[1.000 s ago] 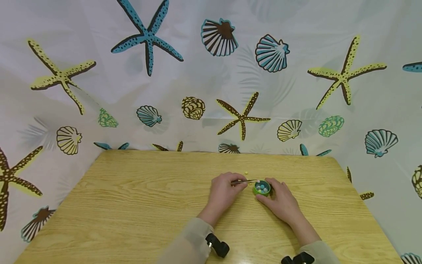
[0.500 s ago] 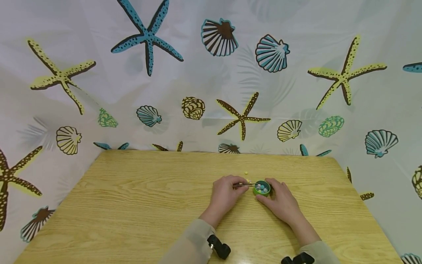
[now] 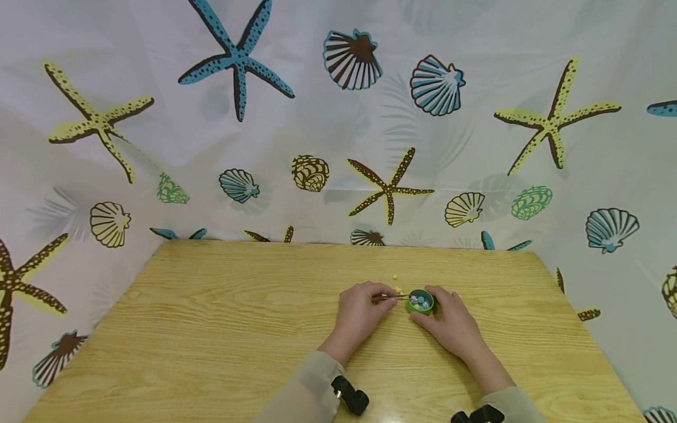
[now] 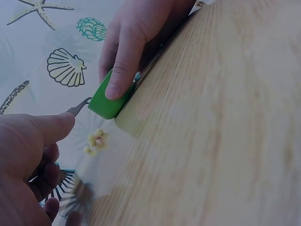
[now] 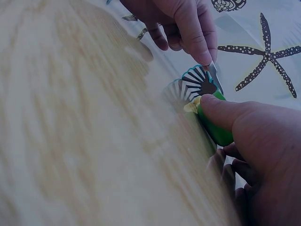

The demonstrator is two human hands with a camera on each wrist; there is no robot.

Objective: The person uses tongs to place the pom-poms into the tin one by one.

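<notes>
"Tweezers (image 4: 79, 107) first: where do we find them?"

"We see them pinched in the left hand (image 3: 357, 314), thumb against fingers, at nine o'clock of the green bowl (image 3: 419, 312). Their tips reach the bowl's mouth, close by a pink ball (image 3: 414, 299); whether they grip it, we cannot tell"

"And the right hand (image 3: 451, 322)?"

"We see it curved round the bowl, thumb near six o'clock, fingers toward one, parted just enough to hold it. The bowl is toward three o'clock from the middle of the wooden table (image 3: 238, 329), mouth up"

"What do we make out inside?"

"Small balls, a blue ball (image 3: 421, 300) among them, too tiny for us to count"

"And around it?"

"We spot a few yellow balls (image 3: 398, 291) just beside the bowl at ten o'clock, and a lone yellow ball (image 3: 395, 277) farther out, between ten and eleven. At twelve o'clock, behind the table, hangs a cloth (image 3: 285, 135) printed with starfish and shells"
</notes>
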